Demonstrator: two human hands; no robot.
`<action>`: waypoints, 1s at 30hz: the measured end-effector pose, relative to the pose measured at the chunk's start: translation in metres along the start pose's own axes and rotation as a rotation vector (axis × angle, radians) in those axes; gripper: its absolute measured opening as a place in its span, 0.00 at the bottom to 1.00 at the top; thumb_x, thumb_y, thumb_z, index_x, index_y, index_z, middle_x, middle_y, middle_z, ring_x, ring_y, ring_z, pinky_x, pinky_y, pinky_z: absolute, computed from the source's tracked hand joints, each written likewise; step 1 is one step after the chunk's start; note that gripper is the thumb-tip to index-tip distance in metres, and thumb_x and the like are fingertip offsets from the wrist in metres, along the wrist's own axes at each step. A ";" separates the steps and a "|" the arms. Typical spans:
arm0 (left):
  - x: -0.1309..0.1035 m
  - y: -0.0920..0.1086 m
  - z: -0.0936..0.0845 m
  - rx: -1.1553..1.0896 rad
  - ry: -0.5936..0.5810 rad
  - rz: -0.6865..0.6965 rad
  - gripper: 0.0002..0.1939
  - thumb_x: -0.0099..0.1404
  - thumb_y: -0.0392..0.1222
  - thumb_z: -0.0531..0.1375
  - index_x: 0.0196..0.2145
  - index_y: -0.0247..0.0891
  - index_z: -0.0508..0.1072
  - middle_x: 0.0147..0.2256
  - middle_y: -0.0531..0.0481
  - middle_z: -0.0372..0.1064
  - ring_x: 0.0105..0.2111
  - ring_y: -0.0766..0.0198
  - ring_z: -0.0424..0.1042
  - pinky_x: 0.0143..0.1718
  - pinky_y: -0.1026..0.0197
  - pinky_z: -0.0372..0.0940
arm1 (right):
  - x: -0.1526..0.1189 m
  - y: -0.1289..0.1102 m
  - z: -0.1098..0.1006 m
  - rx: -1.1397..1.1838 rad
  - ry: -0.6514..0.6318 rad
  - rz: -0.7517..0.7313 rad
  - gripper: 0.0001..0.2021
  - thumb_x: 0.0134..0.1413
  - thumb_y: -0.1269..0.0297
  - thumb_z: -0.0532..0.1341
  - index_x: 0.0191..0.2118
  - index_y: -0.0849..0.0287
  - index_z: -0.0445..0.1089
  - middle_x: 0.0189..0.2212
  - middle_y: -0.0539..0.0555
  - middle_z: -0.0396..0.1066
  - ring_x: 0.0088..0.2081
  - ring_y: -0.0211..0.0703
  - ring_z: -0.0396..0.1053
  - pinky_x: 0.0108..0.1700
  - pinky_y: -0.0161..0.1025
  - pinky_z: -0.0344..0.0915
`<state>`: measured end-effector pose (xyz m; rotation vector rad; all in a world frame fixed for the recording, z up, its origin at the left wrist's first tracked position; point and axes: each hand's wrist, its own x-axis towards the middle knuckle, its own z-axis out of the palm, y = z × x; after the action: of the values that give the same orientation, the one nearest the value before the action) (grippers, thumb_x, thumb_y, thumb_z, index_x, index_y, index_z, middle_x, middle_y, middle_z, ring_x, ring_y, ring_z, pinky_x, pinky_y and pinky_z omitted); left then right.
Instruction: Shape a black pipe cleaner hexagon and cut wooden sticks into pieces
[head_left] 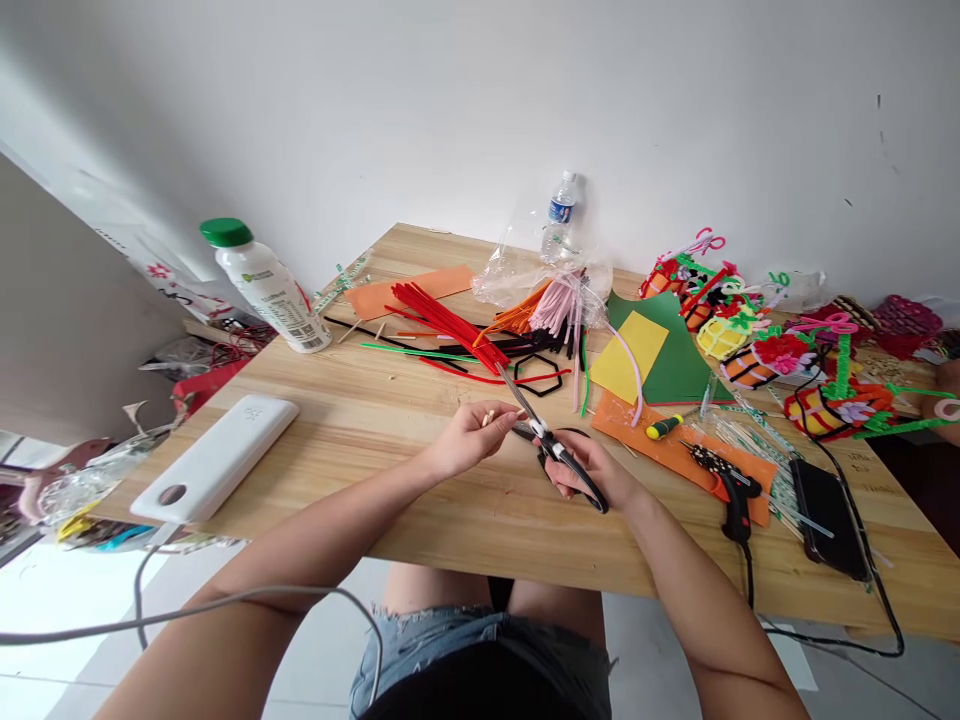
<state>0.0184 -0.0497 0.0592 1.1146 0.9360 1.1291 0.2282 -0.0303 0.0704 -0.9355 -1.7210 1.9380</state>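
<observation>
My right hand (592, 468) grips a pair of black-handled scissors (541, 432), whose blades stand apart and point up and to the left. My left hand (472, 438) is closed, with the pale ends of short wooden sticks (488, 417) showing between its fingers. The lower blade reaches close to the left fingertips; whether it touches a stick cannot be made out. Just beyond the hands lies a bundle of red pipe cleaners (450, 325). Near it are a black pipe-cleaner hexagon (538, 376) and loose green pipe cleaners (420, 350).
A white power bank (217, 455) and a green-capped bottle (270, 290) stand left. At right are a glue gun (736, 500), a phone (829, 515), a yellow screwdriver (664, 427) and several pipe-cleaner crafts (840, 400). A grey cable (225, 598) crosses my left arm.
</observation>
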 end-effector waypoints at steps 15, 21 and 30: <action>-0.002 -0.002 -0.006 0.115 -0.082 0.046 0.25 0.61 0.56 0.57 0.38 0.26 0.74 0.15 0.62 0.45 0.15 0.76 0.43 0.16 0.68 0.40 | 0.005 0.013 0.005 -0.110 0.111 0.014 0.22 0.45 0.57 0.67 0.45 0.60 0.65 0.23 0.43 0.59 0.18 0.28 0.55 0.18 0.29 0.55; -0.002 0.005 -0.005 0.185 -0.078 0.030 0.25 0.61 0.58 0.56 0.36 0.27 0.73 0.14 0.62 0.46 0.15 0.75 0.44 0.16 0.68 0.42 | 0.006 0.015 0.011 -0.160 0.190 -0.004 0.22 0.45 0.58 0.68 0.45 0.60 0.65 0.22 0.43 0.57 0.18 0.28 0.54 0.17 0.28 0.53; -0.006 0.008 -0.008 0.239 -0.106 0.045 0.25 0.63 0.57 0.54 0.37 0.28 0.72 0.15 0.61 0.48 0.15 0.74 0.45 0.16 0.68 0.43 | 0.003 0.013 0.010 -0.060 0.106 0.017 0.19 0.46 0.58 0.66 0.44 0.59 0.66 0.22 0.42 0.57 0.15 0.27 0.55 0.15 0.29 0.57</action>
<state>0.0077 -0.0540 0.0657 1.3821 0.9842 1.0016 0.2212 -0.0373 0.0574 -1.0576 -1.7244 1.8218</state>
